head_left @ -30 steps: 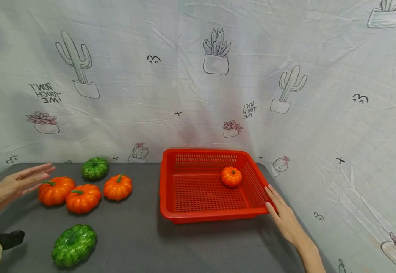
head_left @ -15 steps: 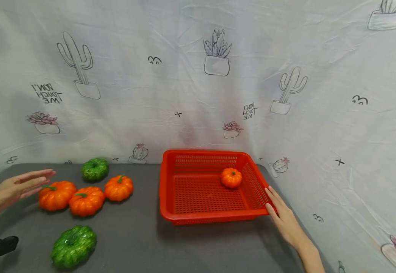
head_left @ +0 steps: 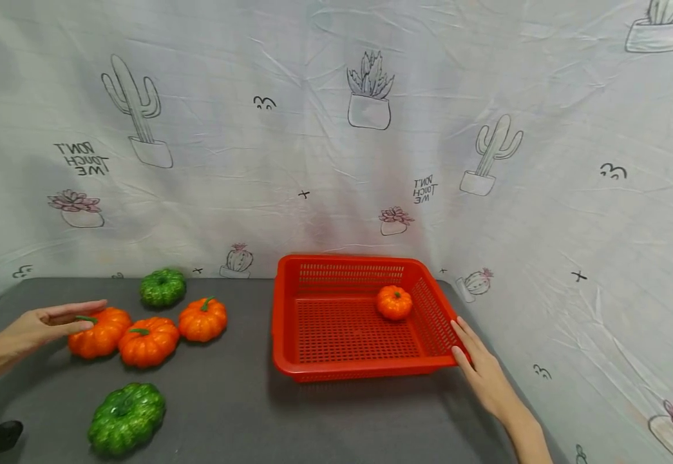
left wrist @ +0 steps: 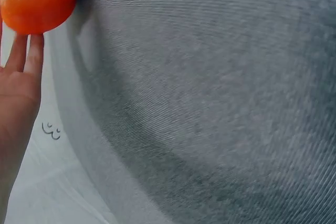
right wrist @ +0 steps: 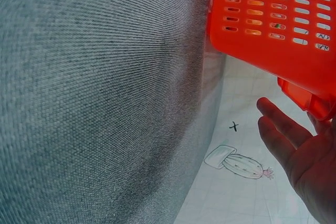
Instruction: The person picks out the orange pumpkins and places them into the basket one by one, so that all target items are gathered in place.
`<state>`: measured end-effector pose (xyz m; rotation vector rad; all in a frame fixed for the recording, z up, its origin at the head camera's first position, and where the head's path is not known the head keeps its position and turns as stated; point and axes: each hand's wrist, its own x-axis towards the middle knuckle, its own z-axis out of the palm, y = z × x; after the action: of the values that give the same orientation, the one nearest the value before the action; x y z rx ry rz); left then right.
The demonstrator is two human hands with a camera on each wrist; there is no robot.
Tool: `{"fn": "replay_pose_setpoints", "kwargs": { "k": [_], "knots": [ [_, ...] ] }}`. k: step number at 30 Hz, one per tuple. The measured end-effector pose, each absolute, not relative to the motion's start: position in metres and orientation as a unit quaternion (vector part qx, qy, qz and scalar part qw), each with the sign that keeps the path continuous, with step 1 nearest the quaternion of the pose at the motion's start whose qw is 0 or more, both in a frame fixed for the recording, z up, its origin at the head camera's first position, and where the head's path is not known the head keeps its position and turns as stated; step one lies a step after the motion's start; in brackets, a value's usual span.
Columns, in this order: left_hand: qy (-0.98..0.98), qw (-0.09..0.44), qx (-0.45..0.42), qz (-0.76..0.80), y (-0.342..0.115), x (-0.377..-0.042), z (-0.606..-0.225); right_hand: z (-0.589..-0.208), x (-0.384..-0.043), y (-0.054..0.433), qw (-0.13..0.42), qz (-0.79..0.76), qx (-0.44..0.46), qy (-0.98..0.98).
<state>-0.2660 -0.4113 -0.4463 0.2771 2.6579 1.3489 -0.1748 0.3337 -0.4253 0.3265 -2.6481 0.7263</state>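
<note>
My left hand (head_left: 31,335) is at the leftmost orange pumpkin (head_left: 101,334), thumb in front and fingers over its far left side. In the left wrist view, fairly straight fingers (left wrist: 33,56) reach behind the pumpkin (left wrist: 41,1); contact is hard to tell. My right hand (head_left: 483,374) lies against the right rim of a red plastic basket (head_left: 348,367), near its front corner. Its fingers look extended in the right wrist view, beside the basket's wall (right wrist: 262,40). One small orange pumpkin (head_left: 394,303) sits inside the basket at the right.
Two more orange pumpkins (head_left: 148,342) (head_left: 203,319) stand right of the left hand's one. A green pumpkin (head_left: 163,288) sits at the back, another green pumpkin (head_left: 126,419) at the front. A printed cloth (head_left: 313,142) hangs behind and right of the grey table (head_left: 266,425).
My left hand has moved down and slightly right onto the leftmost pumpkin. The left group of orange pumpkins has shifted slightly, the middle one to the right. My right hand has stayed at the basket.
</note>
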Motion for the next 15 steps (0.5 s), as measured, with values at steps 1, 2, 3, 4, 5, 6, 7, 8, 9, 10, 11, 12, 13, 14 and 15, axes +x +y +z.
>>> {"fn": "replay_pose_setpoints", "kwargs": {
  "k": [1,2,3,4,5,6,7,8,9,10,11,12,13,14,15],
  "knots": [
    [0.886,0.069,0.091,0.449,-0.41,-0.266,-0.447,-0.425,-0.175,0.334,0.186,0.256,0.114,-0.942],
    [0.885,0.064,0.093,0.452,-0.408,-0.267,-0.448,-0.425,-0.175,0.335,0.185,0.255,0.113,-0.942],
    [0.882,0.062,0.094,0.458,-0.406,-0.267,-0.449,-0.425,-0.175,0.335,0.185,0.255,0.113,-0.942],
    [0.883,0.059,0.093,0.457,-0.404,-0.268,-0.45,-0.425,-0.174,0.335,0.185,0.255,0.113,-0.942],
    [0.882,0.06,0.09,0.459,-0.402,-0.268,-0.45,-0.425,-0.174,0.335,0.185,0.255,0.113,-0.942],
    [0.884,0.058,0.087,0.456,-0.4,-0.269,-0.451,-0.426,-0.174,0.335,0.184,0.254,0.113,-0.943],
    [0.885,0.059,0.084,0.455,-0.399,-0.269,-0.452,-0.426,-0.174,0.335,0.185,0.253,0.114,-0.943],
    [0.886,0.061,0.077,0.453,-0.397,-0.269,-0.452,-0.426,-0.174,0.335,0.186,0.254,0.115,-0.942],
    [0.886,0.066,0.07,0.453,-0.396,-0.269,-0.451,-0.426,-0.174,0.334,0.186,0.255,0.115,-0.942],
    [0.888,0.067,0.067,0.449,-0.394,-0.27,-0.451,-0.426,-0.174,0.334,0.186,0.255,0.115,-0.942],
    [0.89,0.068,0.062,0.447,-0.393,-0.27,-0.451,-0.426,-0.174,0.334,0.186,0.254,0.114,-0.942],
    [0.893,0.069,0.056,0.441,-0.392,-0.27,-0.451,-0.425,-0.174,0.334,0.186,0.254,0.114,-0.942],
    [0.892,0.071,0.058,0.442,-0.392,-0.271,-0.451,-0.425,-0.174,0.334,0.186,0.254,0.114,-0.942],
    [0.894,0.071,0.057,0.438,-0.39,-0.271,-0.451,-0.425,-0.174,0.334,0.187,0.255,0.115,-0.942],
    [0.899,0.067,0.056,0.429,-0.389,-0.271,-0.451,-0.425,-0.175,0.334,0.188,0.256,0.116,-0.941]
  ]
}}
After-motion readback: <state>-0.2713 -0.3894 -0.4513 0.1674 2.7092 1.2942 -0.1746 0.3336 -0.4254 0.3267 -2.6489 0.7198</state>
